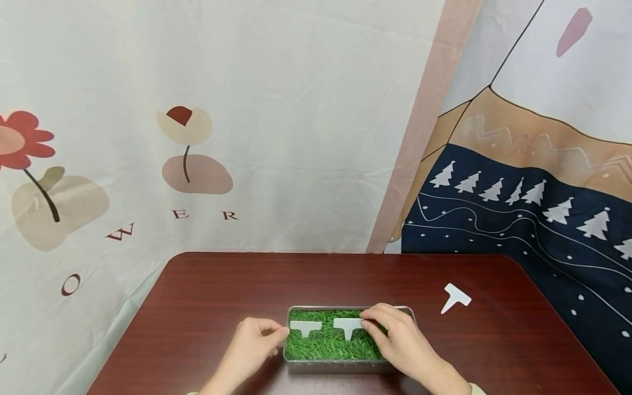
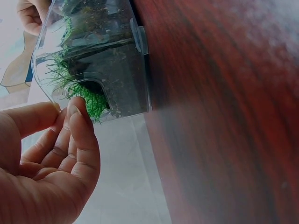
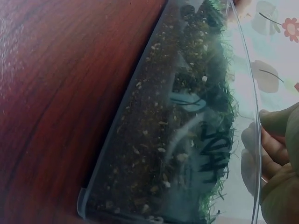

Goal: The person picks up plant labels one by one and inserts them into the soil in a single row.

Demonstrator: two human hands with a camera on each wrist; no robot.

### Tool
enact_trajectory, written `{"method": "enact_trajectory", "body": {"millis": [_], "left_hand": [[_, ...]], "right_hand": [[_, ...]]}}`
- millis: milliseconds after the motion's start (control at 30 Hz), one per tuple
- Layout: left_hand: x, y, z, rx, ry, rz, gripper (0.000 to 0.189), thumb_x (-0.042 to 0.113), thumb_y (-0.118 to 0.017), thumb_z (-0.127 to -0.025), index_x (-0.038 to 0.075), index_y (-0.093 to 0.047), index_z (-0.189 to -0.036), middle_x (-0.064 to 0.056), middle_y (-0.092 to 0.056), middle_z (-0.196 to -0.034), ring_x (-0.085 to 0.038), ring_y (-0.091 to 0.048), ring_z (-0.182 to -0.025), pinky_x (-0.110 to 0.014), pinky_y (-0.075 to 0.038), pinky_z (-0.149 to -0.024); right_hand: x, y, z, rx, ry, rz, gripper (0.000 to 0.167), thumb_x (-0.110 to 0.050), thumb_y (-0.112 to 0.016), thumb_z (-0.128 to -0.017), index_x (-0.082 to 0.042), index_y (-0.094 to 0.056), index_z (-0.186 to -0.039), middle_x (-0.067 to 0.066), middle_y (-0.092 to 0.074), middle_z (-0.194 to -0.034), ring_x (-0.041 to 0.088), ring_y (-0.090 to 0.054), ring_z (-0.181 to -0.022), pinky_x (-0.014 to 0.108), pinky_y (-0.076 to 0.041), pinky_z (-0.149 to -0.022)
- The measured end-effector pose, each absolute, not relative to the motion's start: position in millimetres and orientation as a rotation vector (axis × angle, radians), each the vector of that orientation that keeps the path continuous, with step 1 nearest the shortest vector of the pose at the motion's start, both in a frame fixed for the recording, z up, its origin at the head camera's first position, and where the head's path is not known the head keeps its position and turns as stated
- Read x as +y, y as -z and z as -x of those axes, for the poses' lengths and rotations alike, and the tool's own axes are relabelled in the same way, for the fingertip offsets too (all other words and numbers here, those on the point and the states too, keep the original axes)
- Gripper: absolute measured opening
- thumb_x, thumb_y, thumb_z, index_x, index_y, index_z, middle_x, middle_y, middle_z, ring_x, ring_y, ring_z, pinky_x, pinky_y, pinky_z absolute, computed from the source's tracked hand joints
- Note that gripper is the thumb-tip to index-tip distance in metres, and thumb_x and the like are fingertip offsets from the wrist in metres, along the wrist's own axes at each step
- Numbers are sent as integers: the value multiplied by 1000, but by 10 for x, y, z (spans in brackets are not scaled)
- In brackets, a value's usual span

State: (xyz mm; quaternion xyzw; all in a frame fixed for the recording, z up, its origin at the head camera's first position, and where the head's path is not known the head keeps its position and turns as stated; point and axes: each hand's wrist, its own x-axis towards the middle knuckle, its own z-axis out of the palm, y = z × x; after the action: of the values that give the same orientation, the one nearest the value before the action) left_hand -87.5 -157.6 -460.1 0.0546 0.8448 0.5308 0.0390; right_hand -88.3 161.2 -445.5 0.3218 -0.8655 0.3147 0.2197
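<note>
A clear rectangular box [image 1: 336, 366] holds soil and green grass [image 1: 340, 350]. Two white T-shaped plant labels stand in the grass: the left label [image 1: 306, 326] and the right label [image 1: 348, 323]. My right hand [image 1: 402, 340] reaches over the box's right side and pinches the right end of the right label; in the right wrist view its fingers [image 3: 275, 140] show partly through the clear wall. At the box's left end, my left hand [image 1: 257, 340] has its thumb and forefinger pinched at the rim, beside the left label. The left wrist view shows the fingertips [image 2: 77, 109] there.
A third white T-shaped label [image 1: 456, 297] lies on the dark red table [image 1: 237, 285], right of the box and farther back. Behind the table hangs a pale printed cloth [image 1: 296, 164], with a navy tree-patterned part [image 1: 494, 214] at the right.
</note>
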Motion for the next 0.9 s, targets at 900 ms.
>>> {"method": "enact_trajectory", "body": {"millis": [900], "left_hand": [[-1566,4594,874,2568,-1648,-163,13,18,-77,-93,9,-78,-83,-1,-68,-67,-18,-63,-59,-27,-55,-58]], "right_hand": [[2244,4080,1152,-2446,-816,-375,37,-17,-82,-91,-10,-71,-125,1,-70,-120,19,-66,-98,30,-56,-78]]}}
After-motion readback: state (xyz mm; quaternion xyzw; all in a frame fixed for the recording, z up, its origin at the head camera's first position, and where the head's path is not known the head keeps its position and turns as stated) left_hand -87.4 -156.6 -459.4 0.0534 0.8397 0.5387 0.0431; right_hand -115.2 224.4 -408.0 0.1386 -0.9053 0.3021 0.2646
